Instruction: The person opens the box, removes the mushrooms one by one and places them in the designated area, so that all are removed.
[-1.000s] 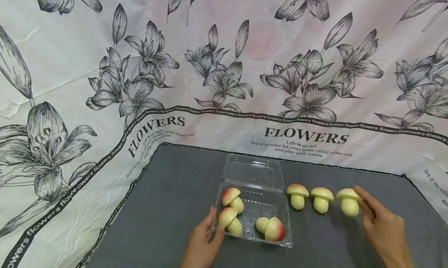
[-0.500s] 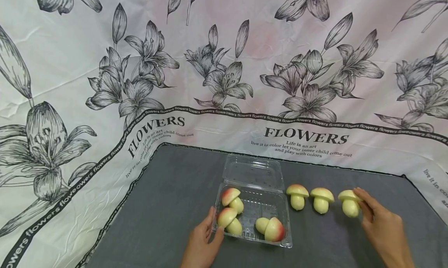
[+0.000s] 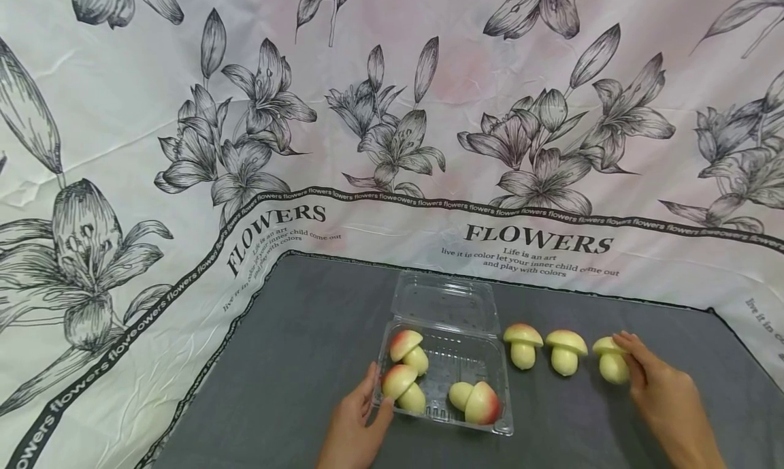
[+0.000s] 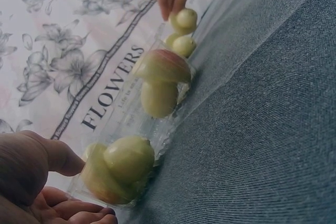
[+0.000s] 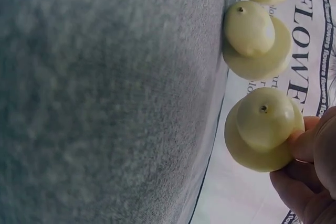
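Note:
My left hand (image 3: 355, 421) pinches the left wall of a clear plastic clamshell box (image 3: 450, 425), whose lid (image 3: 444, 302) lies back. Two red-and-cream toy mushrooms (image 3: 402, 389) lie along the box's left side, and another toy mushroom (image 3: 480, 402) is at its front right. To the right of the box, two toy mushrooms (image 3: 523, 345) stand in a row. At the end of that row, my right hand (image 3: 667, 394) holds a third toy mushroom (image 5: 265, 121) by its cap, between thumb and fingers.
A dark grey cloth (image 3: 294, 360) covers the table. Behind it and on the left hangs a white curtain (image 3: 392, 231) printed with black lilies and lettering.
My right hand has shifted slightly to the right and down with its toy mushroom. My left hand keeps its hold on the box. The head view has shifted a little.

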Demonstrator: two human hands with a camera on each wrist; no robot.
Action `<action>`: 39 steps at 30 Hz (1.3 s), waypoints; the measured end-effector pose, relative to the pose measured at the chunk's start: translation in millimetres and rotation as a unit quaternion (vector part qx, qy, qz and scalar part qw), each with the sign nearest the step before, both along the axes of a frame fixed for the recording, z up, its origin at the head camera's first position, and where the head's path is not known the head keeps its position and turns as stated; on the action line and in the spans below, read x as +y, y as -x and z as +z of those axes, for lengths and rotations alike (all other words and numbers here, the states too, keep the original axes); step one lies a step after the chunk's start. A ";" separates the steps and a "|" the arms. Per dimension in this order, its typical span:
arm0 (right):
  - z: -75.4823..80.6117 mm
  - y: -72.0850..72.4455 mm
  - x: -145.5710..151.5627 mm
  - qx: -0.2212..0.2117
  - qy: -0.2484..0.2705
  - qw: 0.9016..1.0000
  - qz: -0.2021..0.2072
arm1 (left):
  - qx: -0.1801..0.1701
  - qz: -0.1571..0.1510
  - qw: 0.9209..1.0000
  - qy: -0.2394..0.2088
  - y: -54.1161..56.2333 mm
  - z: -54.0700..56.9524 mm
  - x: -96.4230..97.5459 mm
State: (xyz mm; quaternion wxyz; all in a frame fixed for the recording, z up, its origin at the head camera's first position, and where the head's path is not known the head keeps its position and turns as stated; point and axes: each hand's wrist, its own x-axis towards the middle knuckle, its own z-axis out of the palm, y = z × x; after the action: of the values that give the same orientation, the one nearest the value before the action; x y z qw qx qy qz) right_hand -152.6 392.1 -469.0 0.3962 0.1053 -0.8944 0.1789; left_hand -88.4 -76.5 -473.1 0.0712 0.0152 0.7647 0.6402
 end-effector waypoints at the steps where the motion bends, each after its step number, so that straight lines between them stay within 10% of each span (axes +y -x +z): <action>1: -0.6 0.1 0.4 0.002 0.000 1.000 0.006 | 0.000 -0.001 1.000 0.000 0.2 -0.2 0.0; 39: 6.8 -6.1 2.7 -0.057 -0.051 0.996 0.043 | 0.001 0.011 1.000 -0.003 0.0 1.5 2.1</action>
State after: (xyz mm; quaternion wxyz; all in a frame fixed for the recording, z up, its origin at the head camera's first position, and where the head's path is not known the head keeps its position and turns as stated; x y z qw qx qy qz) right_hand -146.5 394.8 -462.2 0.3307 0.1531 -0.9182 0.1554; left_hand -88.4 -74.4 -471.6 0.0636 0.0075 0.7628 0.6435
